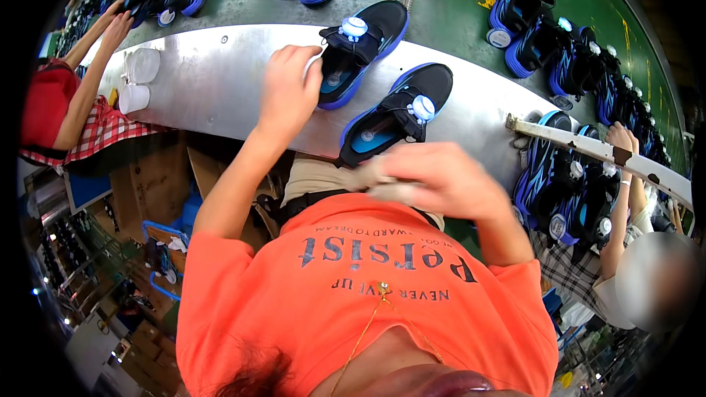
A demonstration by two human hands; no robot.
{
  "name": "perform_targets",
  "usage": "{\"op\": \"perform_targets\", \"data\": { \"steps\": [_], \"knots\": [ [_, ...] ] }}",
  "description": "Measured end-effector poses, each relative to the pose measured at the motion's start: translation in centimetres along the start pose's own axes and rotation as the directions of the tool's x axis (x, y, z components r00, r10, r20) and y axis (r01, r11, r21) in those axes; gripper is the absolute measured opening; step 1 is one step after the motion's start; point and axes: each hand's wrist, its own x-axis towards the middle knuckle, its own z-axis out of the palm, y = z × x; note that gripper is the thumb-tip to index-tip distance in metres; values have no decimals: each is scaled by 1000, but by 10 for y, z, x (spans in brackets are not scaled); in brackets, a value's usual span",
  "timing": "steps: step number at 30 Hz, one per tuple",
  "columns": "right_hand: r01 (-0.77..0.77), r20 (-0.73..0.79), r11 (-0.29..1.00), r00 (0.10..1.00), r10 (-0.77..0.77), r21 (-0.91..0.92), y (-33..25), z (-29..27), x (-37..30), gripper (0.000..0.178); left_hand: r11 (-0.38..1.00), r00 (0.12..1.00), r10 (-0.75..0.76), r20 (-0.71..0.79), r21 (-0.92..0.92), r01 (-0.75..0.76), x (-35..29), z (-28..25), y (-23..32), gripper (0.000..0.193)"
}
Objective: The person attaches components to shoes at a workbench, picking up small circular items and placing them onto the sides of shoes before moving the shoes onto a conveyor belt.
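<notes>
Over the metal bench (pixel 213 66), our left hand (pixel 289 95) curls by the collar of the left shoe (pixel 371 43); gripping or just touching, we can't tell; looks like a collar-handling step, next probably calling for a steady shoe; the right shoe (pixel 406 115) lies beside it; our blurred right hand's (pixel 441 176) grip is unclear.

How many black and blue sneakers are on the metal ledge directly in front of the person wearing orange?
2: the farther sneaker beside the left hand, and the nearer sneaker just beyond the right hand. None seems hidden there.
</notes>
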Motion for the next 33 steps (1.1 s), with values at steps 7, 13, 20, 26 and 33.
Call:
{"op": "perform_targets", "data": {
  "steps": [7, 13, 20, 26, 33],
  "knots": [
    [-276, -250, 929, 944, 214, -245, 69, -43, -19, 65, 977, 970, 39, 241, -214, 14, -48, 22, 51, 29],
    [-188, -188, 969, 969, 158, -158, 77, -30, 22, 53, 966, 984, -95, 150, -226, 128, -38, 47, 46, 18],
    [-204, -84, 817, 979, 189, -539, 59, -22, 0, 51, 833, 927, -325, 187, -407, 374, -34, 41, 61, 22],
    [-162, -162, 923, 981, 112, -348, 81, -21, 0, 52, 917, 888, -150, 434, -274, 289, -34, -7, 83, 32],
    [-184, -165, 927, 977, 136, -327, 70, -18, -2, 47, 844, 698, -158, 698, -272, 463, -21, 10, 67, 23]
  ]
}}
